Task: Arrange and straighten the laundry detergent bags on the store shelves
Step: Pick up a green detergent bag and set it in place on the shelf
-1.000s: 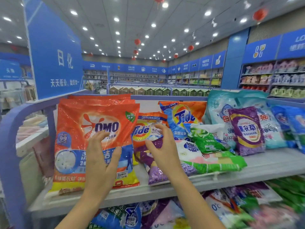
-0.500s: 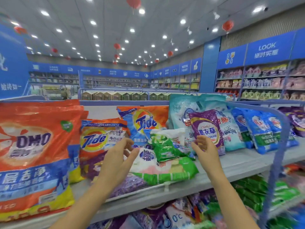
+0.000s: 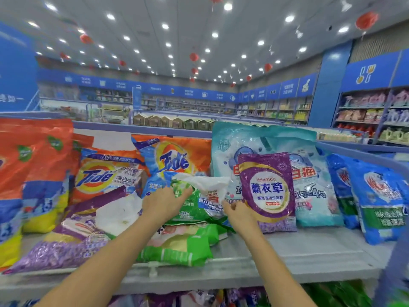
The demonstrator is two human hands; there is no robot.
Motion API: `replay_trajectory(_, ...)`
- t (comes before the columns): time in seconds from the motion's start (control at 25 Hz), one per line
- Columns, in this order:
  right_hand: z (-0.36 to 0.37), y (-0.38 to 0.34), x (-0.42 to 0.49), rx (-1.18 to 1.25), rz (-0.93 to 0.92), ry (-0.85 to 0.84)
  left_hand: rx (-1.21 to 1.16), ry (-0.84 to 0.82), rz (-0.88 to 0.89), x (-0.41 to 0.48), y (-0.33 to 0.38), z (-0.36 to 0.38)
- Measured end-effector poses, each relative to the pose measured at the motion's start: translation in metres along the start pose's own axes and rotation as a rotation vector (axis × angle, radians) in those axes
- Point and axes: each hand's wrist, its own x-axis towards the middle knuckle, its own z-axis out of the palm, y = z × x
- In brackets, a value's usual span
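Observation:
A green-and-white detergent bag (image 3: 199, 196) stands tilted in the middle of the grey shelf (image 3: 298, 258), leaning on a flat green bag (image 3: 181, 247). My left hand (image 3: 163, 202) grips its left edge. My right hand (image 3: 238, 212) closes on its right edge, touching the lower corner of an upright purple lavender bag (image 3: 267, 189). A purple bag (image 3: 73, 242) lies flat to the left. Two Tide bags (image 3: 106, 173) (image 3: 177, 160) lean behind it.
Orange OMO bags (image 3: 33, 165) stand at the far left. Pale blue bags (image 3: 314, 196) and darker blue bags (image 3: 380, 196) lean at the right. A blue rail (image 3: 365, 151) curves around the shelf's right end. More bags fill the lower shelf (image 3: 332, 293).
My left hand has moved from the flat bags up to the green-and-white bag's left edge. My right hand has shifted left from the purple lavender bag onto its right edge.

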Motion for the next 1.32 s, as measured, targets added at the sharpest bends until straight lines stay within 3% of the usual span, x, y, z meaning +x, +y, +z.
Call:
replay_trajectory(0.16, 0.008, 0.002, 0.014, -0.233, 0.007, -0.051, 0.232, -0.016, -0.054, 0.0, 0.005, 0.013)
replay_trajectory(0.28, 0.01, 0.002, 0.017, -0.241, 0.011, -0.075, 0.219, -0.032, -0.053, -0.001, 0.009, 0.018)
replay_trajectory(0.48, 0.003, 0.013, 0.015, -0.034, -0.025, -0.089, -0.296, -0.033, 0.016, -0.018, 0.01, 0.019)
replay_trajectory(0.64, -0.001, 0.019, 0.003, 0.43, -0.052, 0.003, -0.723, 0.028, 0.138, -0.04, 0.009, 0.004)
replay_trajectory(0.72, -0.003, 0.018, -0.006, 0.627, -0.068, -0.02, -0.916, -0.018, 0.086, -0.039, -0.003, -0.004)
replay_trajectory(0.88, -0.007, 0.014, -0.018, 0.707, -0.149, -0.175, -1.045, -0.326, -0.042, -0.034, -0.018, -0.022)
replay_trajectory(1.04, -0.023, -0.009, -0.025, 0.858, -0.184, -0.288, -1.187, -0.354, -0.096, -0.041, -0.028, -0.02)
replay_trajectory(1.2, -0.042, -0.043, -0.028, 0.922, -0.216, -0.047, -1.226, -0.354, 0.022, -0.044, -0.041, -0.015)
replay_trajectory(1.32, -0.056, -0.06, -0.023, 0.927, -0.121, 0.117, -1.153, -0.342, 0.154, -0.056, -0.04, -0.023)
